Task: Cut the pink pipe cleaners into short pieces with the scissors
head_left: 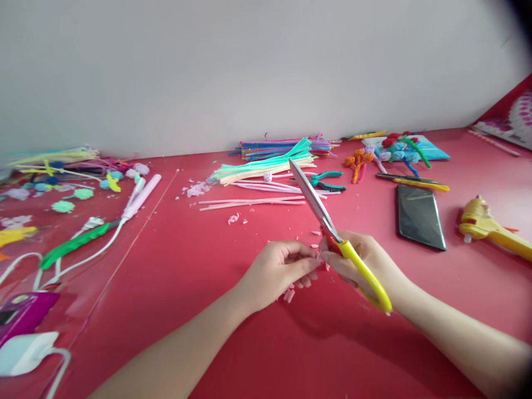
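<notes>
The right hand (361,260) clenches yellow-handled scissors (320,213), whose closed blades point far and left. The left hand (278,269) fingers pinch a small pink piece (318,256) just beside the scissors, over the near-centre red tabletop (208,310).

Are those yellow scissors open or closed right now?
Closed, or very nearly: the scissors in the right hand show their two blades lying together as one narrow strip, no gap between them.

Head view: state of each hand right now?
Left hand: fingers pinched shut on a small pink piece, too small to identify.
Right hand: closed around the yellow-handled scissors, blades together, pointing away.
</notes>
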Demonstrator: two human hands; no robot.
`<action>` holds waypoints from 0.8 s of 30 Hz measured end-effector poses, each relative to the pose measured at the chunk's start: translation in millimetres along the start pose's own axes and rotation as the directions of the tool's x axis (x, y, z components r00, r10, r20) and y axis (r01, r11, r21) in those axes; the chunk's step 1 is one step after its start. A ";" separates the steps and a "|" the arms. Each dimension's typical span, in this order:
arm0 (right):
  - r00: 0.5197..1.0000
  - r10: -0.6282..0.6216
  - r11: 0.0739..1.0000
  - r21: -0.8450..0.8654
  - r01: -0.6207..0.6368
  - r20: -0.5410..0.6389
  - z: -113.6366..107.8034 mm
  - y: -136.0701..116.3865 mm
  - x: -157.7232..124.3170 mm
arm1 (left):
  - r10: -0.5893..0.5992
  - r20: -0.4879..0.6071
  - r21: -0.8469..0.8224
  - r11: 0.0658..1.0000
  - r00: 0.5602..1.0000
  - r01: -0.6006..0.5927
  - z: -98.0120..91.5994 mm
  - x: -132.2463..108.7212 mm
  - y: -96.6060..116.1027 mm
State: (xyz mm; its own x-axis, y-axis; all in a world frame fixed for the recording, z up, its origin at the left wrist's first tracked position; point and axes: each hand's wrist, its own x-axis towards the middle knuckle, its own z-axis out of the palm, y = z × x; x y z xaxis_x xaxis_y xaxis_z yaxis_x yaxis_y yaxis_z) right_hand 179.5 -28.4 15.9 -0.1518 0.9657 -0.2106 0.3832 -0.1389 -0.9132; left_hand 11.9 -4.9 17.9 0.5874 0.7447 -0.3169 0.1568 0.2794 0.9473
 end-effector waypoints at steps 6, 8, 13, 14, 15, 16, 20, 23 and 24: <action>0.994 -0.105 0.968 -0.232 0.096 -0.025 0.8 7.8 3.2 | 0.039 -0.102 -0.004 0.999 0.994 -0.039 -1.5 1.7 -4.5; 0.989 -0.133 0.928 -0.358 0.102 -0.065 -1.1 10.4 5.8 | 0.107 -0.210 -0.062 0.991 0.972 -0.122 -5.7 4.5 -3.6; 0.973 -0.196 0.757 -0.650 0.072 -0.120 -5.6 15.3 11.0 | 0.203 -0.445 -0.204 0.925 0.872 -0.320 -15.8 11.4 -3.4; 0.970 -0.209 0.718 -0.692 0.069 -0.120 -6.0 15.9 11.2 | 0.199 -0.473 -0.231 0.912 0.858 -0.338 -16.6 12.1 -3.9; 0.967 -0.223 0.682 -0.728 0.067 -0.121 -6.2 16.3 11.1 | 0.196 -0.492 -0.252 0.901 0.848 -0.354 -17.0 12.6 -4.5; 0.964 -0.238 0.649 -0.758 0.065 -0.121 -6.2 16.7 10.8 | 0.195 -0.504 -0.271 0.889 0.841 -0.368 -17.2 12.8 -4.9; 0.956 -0.274 0.562 -0.824 0.074 -0.102 -5.1 18.8 8.6 | 0.220 -0.523 -0.303 0.855 0.823 -0.421 -18.0 12.2 -4.9; 0.951 -0.297 0.525 -0.846 0.090 -0.083 -3.8 20.8 7.5 | 0.236 -0.544 -0.298 0.843 0.805 -0.448 -19.6 11.4 -3.7; 0.950 -0.303 0.517 -0.851 0.093 -0.081 -3.4 21.3 7.4 | 0.234 -0.550 -0.297 0.842 0.801 -0.450 -20.1 11.2 -3.2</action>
State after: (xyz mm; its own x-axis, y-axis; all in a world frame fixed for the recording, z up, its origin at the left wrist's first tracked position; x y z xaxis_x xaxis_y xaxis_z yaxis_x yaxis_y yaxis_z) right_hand 189.6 -23.5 -3.8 -0.1866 0.9768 0.1051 0.9594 0.2042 -0.1945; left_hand 2.1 14.7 10.4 0.0705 0.9958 -0.0582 -0.3682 0.0802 0.9263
